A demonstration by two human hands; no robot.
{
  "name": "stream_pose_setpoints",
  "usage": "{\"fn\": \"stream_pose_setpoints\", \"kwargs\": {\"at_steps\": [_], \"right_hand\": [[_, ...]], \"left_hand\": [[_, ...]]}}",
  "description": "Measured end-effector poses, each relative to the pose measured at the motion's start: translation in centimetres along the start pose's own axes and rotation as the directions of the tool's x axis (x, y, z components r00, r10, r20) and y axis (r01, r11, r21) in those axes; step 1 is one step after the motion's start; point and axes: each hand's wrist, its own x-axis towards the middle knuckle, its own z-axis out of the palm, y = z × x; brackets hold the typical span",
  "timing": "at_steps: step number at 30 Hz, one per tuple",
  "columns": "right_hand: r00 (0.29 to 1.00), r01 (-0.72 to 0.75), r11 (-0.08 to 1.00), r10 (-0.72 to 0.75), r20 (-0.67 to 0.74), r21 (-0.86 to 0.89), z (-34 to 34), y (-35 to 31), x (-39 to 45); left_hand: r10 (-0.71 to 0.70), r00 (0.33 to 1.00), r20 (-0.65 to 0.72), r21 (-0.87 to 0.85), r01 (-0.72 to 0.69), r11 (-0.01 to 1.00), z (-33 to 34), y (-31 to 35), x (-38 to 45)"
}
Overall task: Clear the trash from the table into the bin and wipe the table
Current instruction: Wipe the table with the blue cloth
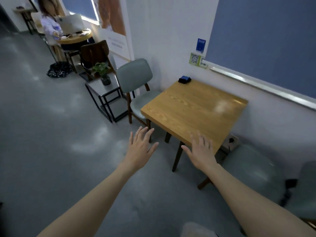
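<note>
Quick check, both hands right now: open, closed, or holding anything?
Left hand: open, fingers spread, holding nothing, above the grey floor.
Right hand: open, fingers spread, holding nothing, at the near edge of the square wooden table.

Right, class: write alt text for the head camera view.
Two bare hands, the left hand and right hand, reach open toward a square wooden table against a wall. A small black and blue object sits at its far corner; grey-green chairs flank it.

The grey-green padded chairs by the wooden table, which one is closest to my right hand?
The grey-green padded chair at lower right, just beyond the right hand. The other chair stands at the square wooden table's far-left side.
</note>
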Motion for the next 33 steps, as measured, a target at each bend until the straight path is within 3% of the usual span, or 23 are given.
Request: {"fn": "stream_pose_setpoints", "kwargs": {"at_steps": [9,14,23,33], "right_hand": [[0.987,-0.148,0.988,0.145,0.074,0.043,1.5,2.5,12.6],[0.988,-0.126,0.991,0.121,0.098,0.049,0.0,2.8,20.0],[0.973,-0.194,0.978,0.182,0.143,0.075,-0.6,3.3,34.0],[0.933,-0.356,0.925,0.344,0.104,0.135,-2.6,0.1,54.3]], "left_hand": [[0.089,0.988,0.124,0.052,-0.096,0.994,5.0,-2.3,14.3],[0.086,0.974,0.211,0.124,-0.114,0.986,6.3,-3.4,22.0],[0.111,0.963,0.244,0.067,-0.131,0.989,8.0,-5.3,37.2],[0.309,0.890,0.336,0.029,-0.337,0.941,12.1,-10.7,59.6]]}}
